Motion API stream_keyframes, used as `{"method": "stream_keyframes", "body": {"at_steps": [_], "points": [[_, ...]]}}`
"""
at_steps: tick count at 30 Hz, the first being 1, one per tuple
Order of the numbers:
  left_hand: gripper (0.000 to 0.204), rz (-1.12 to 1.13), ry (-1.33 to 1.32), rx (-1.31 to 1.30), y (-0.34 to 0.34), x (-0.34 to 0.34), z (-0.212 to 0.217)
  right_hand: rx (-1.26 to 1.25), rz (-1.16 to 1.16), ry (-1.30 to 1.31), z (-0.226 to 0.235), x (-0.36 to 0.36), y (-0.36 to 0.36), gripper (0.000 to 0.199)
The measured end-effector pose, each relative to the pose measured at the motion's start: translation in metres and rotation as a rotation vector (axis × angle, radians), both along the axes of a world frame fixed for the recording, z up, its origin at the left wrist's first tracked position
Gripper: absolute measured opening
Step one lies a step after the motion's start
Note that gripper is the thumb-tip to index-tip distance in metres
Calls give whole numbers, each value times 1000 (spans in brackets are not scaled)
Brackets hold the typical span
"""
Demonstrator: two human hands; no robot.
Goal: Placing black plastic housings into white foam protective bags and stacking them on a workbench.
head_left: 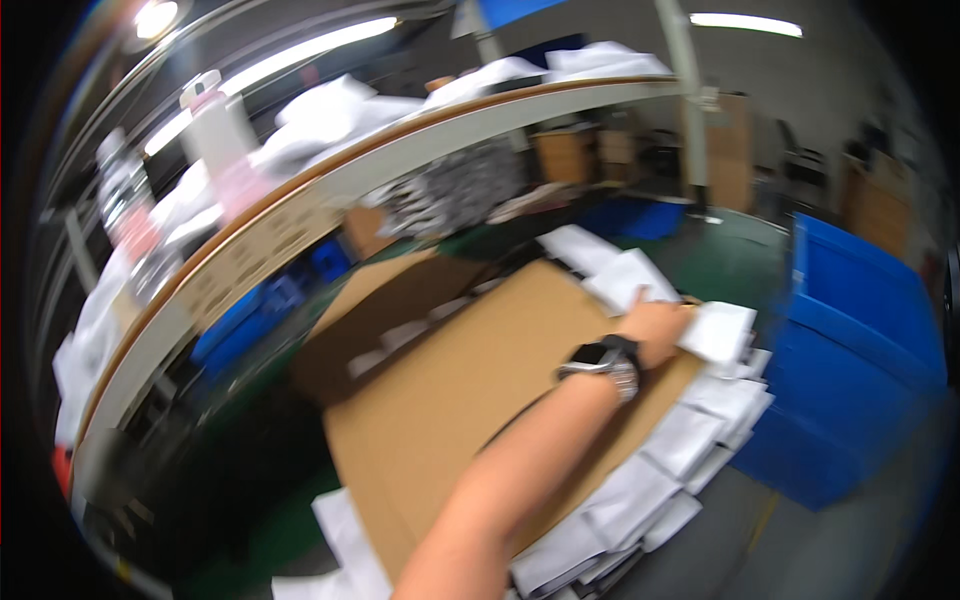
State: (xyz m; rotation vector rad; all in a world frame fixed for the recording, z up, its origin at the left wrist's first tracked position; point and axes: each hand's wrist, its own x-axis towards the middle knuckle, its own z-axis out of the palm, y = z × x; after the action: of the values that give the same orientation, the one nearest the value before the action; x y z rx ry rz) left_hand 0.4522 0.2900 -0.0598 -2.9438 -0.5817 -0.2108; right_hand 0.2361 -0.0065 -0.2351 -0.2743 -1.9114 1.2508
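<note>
My left hand (655, 328), with a dark watch (603, 366) on its wrist, reaches across a brown cardboard sheet (450, 400) to its far right corner. The fingers look spread, touching white folded pieces (628, 280) there. Motion blurs them, and their far tips are hidden. Beside the hand lies another white folded piece (717, 330). More white folded pieces (640, 480) overlap in layers along the sheet's right edge. Whether they are paper or cloth I cannot tell. My right hand is out of view.
A large blue bin (850, 350) stands at the right. Across the left and back runs a shelf with a brown edge (400, 135), carrying white bundles (335, 115), a clear bottle (135, 220) and a whitish-pink bottle (220, 140). Blue containers (235, 325) sit beneath it.
</note>
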Motion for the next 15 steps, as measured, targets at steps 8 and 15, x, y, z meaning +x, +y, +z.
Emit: {"method": "stream_keyframes", "body": {"at_steps": [8,15], "points": [[61,74,-237,-125,-4,-9,-29,-73,483,-42,2,-15,-65,31],[69,119,-181,-289,-17,-21,-13,-123,397,-44,9,-13,-49,33]]}}
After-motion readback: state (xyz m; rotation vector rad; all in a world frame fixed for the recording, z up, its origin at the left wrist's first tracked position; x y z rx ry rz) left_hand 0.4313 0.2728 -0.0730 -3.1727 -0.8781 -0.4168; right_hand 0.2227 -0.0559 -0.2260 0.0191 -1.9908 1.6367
